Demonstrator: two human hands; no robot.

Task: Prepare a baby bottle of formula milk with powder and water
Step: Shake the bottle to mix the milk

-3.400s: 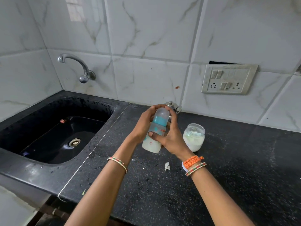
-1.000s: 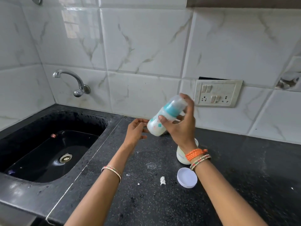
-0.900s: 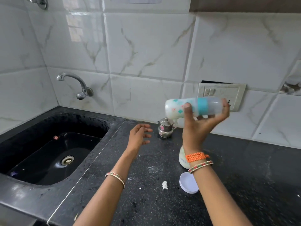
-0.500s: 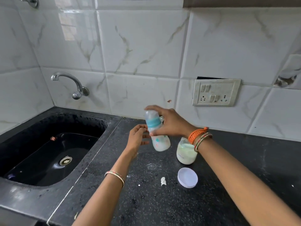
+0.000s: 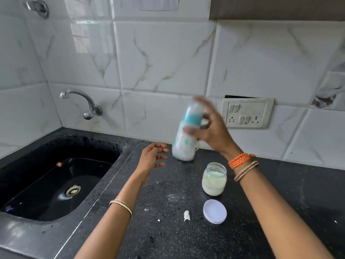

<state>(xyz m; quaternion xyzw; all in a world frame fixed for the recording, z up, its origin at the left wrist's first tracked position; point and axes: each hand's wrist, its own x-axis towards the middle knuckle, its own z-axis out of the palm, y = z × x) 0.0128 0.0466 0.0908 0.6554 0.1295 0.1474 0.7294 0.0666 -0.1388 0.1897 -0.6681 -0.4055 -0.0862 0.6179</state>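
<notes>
Head view, near to far, places taken from the right hand's grip on the bottle. Nearest the camera, both forearms enter from the bottom edge; left wrist carries a thin beaded bangle, right wrist an orange braided band and a second beaded bangle. Black speckled countertop lies under both arms. Below the grip and toward the camera: a round white lid lying flat, with a small white scrap just to its left. Directly below the grip, beyond the lid: an open glass jar of pale formula powder, upright, apart from the lid. Left hand hangs over the counter, left of and lower than the grip, fingers loosely spread, holding nothing, not touching the bottle. Right hand is raised above the counter, fingers and thumb wrapped round the baby bottle at its teal collar. Bottle is motion-blurred, near upright with its capped top tilted slightly right, base down; milky white content fills the lower body. Whether the base clears the counter I cannot tell. Far left of the grip: black sink set in the counter, drain visible, chrome tap on the wall above it. Behind the grip: white marble-pattern tiles and, just right, a switch-and-socket plate.
</notes>
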